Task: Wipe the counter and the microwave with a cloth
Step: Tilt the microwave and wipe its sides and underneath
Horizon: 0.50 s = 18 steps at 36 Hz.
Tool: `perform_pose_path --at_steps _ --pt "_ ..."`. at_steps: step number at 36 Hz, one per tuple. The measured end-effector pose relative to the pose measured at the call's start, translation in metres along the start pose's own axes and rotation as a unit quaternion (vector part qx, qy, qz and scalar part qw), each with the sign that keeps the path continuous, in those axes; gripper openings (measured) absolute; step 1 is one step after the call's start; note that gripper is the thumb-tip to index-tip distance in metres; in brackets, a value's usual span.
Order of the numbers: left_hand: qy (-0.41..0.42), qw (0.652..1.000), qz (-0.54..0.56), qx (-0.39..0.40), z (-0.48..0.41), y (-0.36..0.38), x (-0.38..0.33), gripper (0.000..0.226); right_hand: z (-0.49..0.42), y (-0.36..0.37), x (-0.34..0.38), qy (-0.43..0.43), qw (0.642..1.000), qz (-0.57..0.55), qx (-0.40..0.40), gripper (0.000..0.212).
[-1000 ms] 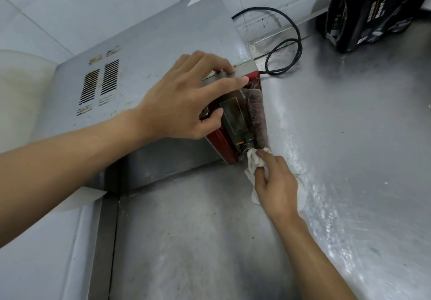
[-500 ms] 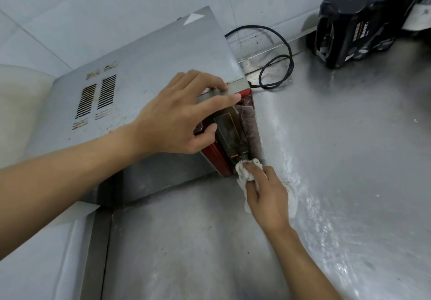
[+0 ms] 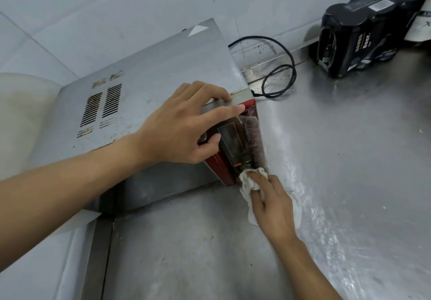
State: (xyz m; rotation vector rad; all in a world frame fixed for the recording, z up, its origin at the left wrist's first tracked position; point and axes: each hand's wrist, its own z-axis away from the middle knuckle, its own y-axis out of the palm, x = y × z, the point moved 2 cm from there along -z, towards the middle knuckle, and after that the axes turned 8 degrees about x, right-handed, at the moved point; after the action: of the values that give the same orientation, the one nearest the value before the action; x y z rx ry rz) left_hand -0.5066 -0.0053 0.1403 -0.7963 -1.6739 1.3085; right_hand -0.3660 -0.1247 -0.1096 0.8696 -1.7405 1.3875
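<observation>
A grey metal microwave (image 3: 149, 83) with a red front panel stands on the steel counter (image 3: 338, 159), seen from above. My left hand (image 3: 186, 127) grips its top front corner, fingers over the top edge and thumb on the red front. My right hand (image 3: 271, 200) holds a crumpled white cloth (image 3: 248, 180) and presses it against the bottom of the control panel, where the panel meets the counter. Part of the cloth is hidden under my palm.
A black power cord (image 3: 279, 76) loops on the counter behind the microwave. A shrink-wrapped pack of black cans (image 3: 363, 34) stands at the back right by the tiled wall. A pale round object (image 3: 21, 113) lies left of the microwave.
The view has shifted slightly, so everything sits a little lower in frame. My right hand with the cloth stays at the panel's bottom corner with small rubbing shifts. My left hand keeps its grip.
</observation>
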Motion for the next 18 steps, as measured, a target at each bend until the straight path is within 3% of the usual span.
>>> perform_pose_path --at_steps 4,14,18 --pt "0.004 1.0 -0.003 -0.001 0.0 0.0 -0.001 0.052 -0.01 0.007 0.006 0.024 0.999 -0.009 -0.03 0.036" --pt "0.001 1.0 -0.002 -0.006 0.0 0.0 -0.002 0.051 -0.001 0.0 0.004 0.025 1.0 0.006 0.0 0.034" --pt "0.003 1.0 -0.002 -0.005 0.0 0.0 -0.001 0.051 0.006 0.001 0.003 0.031 0.998 -0.022 -0.043 0.034"
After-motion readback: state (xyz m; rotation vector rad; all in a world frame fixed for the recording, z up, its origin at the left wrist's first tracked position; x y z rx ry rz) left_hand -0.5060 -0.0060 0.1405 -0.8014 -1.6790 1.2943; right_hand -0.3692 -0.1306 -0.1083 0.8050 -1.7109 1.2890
